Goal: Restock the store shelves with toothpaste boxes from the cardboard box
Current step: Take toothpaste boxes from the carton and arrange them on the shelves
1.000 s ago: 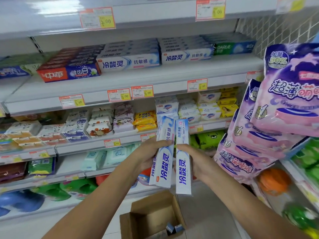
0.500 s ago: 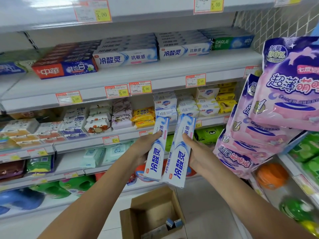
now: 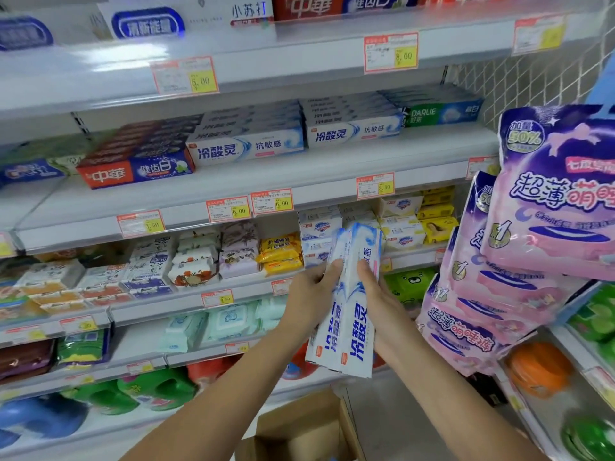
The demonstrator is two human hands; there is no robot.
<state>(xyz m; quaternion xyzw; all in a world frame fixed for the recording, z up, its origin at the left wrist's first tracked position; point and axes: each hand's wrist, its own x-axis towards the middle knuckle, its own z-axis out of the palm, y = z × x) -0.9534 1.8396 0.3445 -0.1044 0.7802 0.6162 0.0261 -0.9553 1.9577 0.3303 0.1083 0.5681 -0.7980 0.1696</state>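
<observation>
Two white-and-blue toothpaste boxes [image 3: 352, 304] stand on end, pressed side by side, in front of the soap shelf. My left hand [image 3: 307, 294] grips their left side and my right hand [image 3: 379, 301] grips their right side, fingers curled round the edges. On the shelf above lie stacks of the same white-and-blue toothpaste [image 3: 248, 141], with a second stack [image 3: 352, 128] to its right. The open cardboard box [image 3: 299, 430] sits on the floor below my arms; its contents are hidden.
Red toothpaste boxes [image 3: 133, 161] and green ones [image 3: 439, 111] flank the matching stacks. Soap bars [image 3: 239, 251] fill the shelf behind my hands. Pink and purple hanging packs [image 3: 532, 244] crowd the right side. Detergent bottles [image 3: 133, 394] line the low shelves.
The two boxes have come together into one bundle and risen slightly toward the shelves. My head has tilted up, bringing a higher shelf into view.
</observation>
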